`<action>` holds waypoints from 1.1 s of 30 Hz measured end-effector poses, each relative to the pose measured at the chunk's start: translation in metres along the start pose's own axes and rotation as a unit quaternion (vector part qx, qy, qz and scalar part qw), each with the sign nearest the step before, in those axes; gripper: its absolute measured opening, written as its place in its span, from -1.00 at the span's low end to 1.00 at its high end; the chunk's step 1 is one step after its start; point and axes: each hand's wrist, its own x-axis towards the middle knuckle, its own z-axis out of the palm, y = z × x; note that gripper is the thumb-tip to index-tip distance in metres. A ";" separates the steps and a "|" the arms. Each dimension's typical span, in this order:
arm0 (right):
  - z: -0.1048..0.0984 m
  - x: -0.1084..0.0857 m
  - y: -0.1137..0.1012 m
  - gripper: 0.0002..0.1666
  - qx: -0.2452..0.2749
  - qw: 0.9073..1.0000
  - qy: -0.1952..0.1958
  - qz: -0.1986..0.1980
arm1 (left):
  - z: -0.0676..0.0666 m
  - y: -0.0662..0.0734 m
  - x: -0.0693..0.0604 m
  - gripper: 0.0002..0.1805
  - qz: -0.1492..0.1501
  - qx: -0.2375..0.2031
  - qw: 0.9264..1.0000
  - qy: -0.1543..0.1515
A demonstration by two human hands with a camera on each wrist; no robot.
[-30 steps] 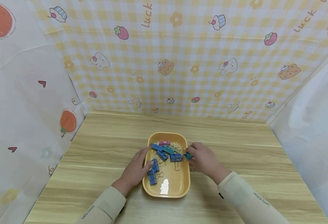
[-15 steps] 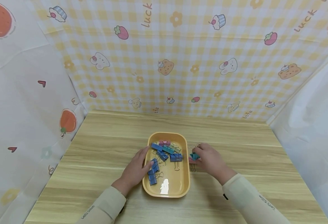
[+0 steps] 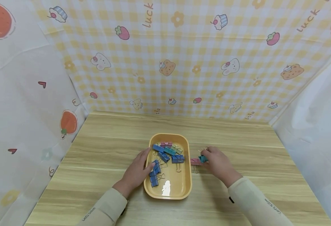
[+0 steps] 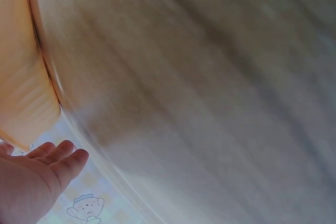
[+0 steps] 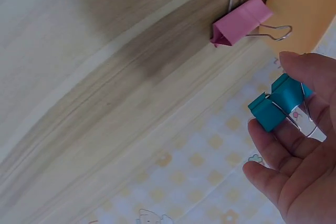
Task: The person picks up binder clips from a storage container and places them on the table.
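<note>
A teal binder clip [image 3: 202, 158] is pinched between thumb and fingers of my right hand [image 3: 217, 164], to the right of the yellow tray [image 3: 168, 196]. In the right wrist view the teal clip [image 5: 283, 100] shows its wire handles toward the palm of the hand [image 5: 310, 171]. A pink clip [image 3: 195, 161] lies on the table against the tray's right side. My left hand [image 3: 135, 171] rests on the tray's left rim, thumb over the edge near a blue clip [image 3: 155, 171]; the left wrist view shows its extended fingers beside the tray [image 4: 26, 77].
Inside the tray are several blue clips, a teal clip [image 3: 169, 151], a pink clip [image 3: 166, 144] and a yellowish clip [image 3: 177, 149]. The wooden table [image 3: 114, 131] ends at a checkered cloth [image 3: 199, 84] behind, with white cloths at both sides.
My right hand has moved away from the tray to the right, carrying the teal clip, so the pink clip on the table shows more. The left hand has stayed where it was.
</note>
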 end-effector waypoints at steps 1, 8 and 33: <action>0.001 -0.001 0.001 -0.63 -0.002 1.000 -0.002 0.005 | 0.000 0.000 0.000 -0.25 -0.001 0.000 1.000 -0.001; 0.005 -0.002 0.007 -0.66 -0.012 0.999 -0.013 0.033 | 0.000 -0.001 -0.001 -0.25 0.001 -0.001 1.000 -0.004; 0.018 -0.007 0.016 -0.66 -0.043 0.994 -0.074 0.070 | 0.000 0.000 -0.001 -0.24 0.004 0.003 1.000 -0.004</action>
